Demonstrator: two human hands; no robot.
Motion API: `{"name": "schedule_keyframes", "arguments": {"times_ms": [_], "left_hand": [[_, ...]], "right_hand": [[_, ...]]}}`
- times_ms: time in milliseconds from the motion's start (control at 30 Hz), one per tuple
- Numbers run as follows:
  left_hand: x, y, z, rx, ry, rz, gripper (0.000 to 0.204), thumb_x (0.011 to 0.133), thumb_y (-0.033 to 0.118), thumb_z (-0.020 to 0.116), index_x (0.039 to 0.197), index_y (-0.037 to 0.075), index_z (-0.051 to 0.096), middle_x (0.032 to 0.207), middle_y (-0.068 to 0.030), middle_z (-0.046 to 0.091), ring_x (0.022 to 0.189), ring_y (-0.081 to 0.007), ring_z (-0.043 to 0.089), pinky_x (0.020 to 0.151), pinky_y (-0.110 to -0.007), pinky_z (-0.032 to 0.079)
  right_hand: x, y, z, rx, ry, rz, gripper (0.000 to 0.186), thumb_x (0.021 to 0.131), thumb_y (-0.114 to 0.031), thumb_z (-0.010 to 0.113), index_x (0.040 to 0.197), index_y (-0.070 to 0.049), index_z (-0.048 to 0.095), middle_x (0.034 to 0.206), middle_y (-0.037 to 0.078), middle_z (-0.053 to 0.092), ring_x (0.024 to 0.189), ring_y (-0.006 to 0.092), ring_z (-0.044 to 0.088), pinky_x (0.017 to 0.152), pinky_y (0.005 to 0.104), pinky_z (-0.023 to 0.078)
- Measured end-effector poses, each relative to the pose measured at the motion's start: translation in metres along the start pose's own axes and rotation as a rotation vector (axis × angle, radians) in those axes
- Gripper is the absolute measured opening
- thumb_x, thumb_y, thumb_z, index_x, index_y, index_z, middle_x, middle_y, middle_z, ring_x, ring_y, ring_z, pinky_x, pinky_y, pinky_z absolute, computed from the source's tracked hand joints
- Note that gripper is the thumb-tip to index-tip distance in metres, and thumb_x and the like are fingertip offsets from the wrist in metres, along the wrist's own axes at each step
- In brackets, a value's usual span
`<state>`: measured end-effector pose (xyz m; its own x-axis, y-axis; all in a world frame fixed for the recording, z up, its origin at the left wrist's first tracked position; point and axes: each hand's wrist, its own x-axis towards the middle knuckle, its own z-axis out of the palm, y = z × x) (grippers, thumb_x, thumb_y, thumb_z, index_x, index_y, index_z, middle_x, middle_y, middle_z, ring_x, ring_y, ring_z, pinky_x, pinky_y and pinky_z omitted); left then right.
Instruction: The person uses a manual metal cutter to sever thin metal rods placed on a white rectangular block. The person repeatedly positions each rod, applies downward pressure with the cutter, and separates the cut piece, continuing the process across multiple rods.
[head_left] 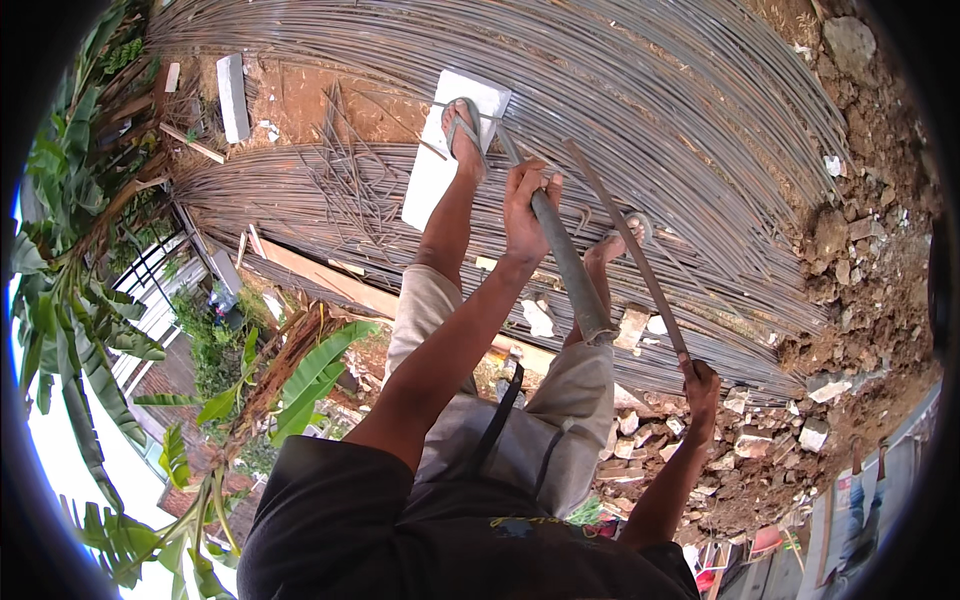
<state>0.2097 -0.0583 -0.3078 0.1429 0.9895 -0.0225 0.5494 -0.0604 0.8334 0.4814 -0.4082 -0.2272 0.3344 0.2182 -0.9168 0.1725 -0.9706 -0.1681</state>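
Note:
My left hand [527,212] is closed round a thick grey metal pipe [573,265]. The pipe slants from beside my left foot [463,130] down toward my right knee, with a thinner bar showing at its far end. A thin rod crosses under the sandal strap area near that end. In my right hand [702,395], held out to the right, is the near end of a long, rusty brown bar [632,248]. Its far end reaches over the rebar, right of the pipe. My left sandal stands on a white slab [432,190].
Long steel rebars [660,120] cover the ground in wide bundles, with a tangle of short bent rods [352,190] at left. My right foot [612,240] rests among the bars. Broken rubble [755,440] and soil lie at right. Banana plants [75,300] stand at left.

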Motion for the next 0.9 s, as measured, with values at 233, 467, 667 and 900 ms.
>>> {"name": "schedule_keyframes", "arguments": {"times_ms": [233,467,667,900], "left_hand": [[-0.003,0.003,-0.002,0.173,-0.023,-0.018,0.021,0.090,0.005,0.078,0.096,-0.002,0.059,0.113,-0.0200,0.056,0.096,-0.0326,0.056,0.086,-0.042,0.049],[-0.009,0.020,-0.045,0.381,-0.468,-0.306,0.057,0.085,0.006,0.076,0.136,0.004,0.051,0.125,-0.0228,0.047,0.102,-0.0404,0.055,0.095,-0.052,0.047],[0.000,0.002,-0.081,-0.327,-0.716,-0.774,0.088,0.093,0.017,0.069,0.168,0.007,0.024,0.138,-0.0170,0.058,0.130,-0.0265,0.057,0.110,-0.045,0.047],[0.001,0.029,-0.057,-0.345,-0.481,-1.048,0.074,0.109,0.030,0.060,0.166,0.001,0.022,0.141,-0.0193,0.059,0.134,-0.0281,0.059,0.103,-0.045,0.056]], "right_hand": [[0.033,0.011,-0.012,-0.029,0.003,-0.041,0.049,0.099,-0.043,0.071,0.081,0.002,0.065,0.061,0.012,0.045,0.059,0.0236,0.037,0.056,0.0424,0.035],[0.086,0.030,-0.026,-0.060,-0.101,-0.057,0.047,0.095,-0.050,0.073,0.086,-0.003,0.073,0.057,0.007,0.053,0.051,0.0158,0.053,0.053,0.0358,0.040],[0.201,0.071,-0.025,-0.296,0.002,-0.059,0.069,0.087,-0.073,0.070,0.086,-0.005,0.069,0.070,0.008,0.063,0.066,0.0243,0.062,0.065,0.0424,0.048],[0.337,0.098,-0.016,-0.433,0.074,-0.061,0.077,0.078,-0.081,0.071,0.104,-0.009,0.071,0.098,0.017,0.075,0.098,0.0379,0.072,0.087,0.0491,0.051]]}}
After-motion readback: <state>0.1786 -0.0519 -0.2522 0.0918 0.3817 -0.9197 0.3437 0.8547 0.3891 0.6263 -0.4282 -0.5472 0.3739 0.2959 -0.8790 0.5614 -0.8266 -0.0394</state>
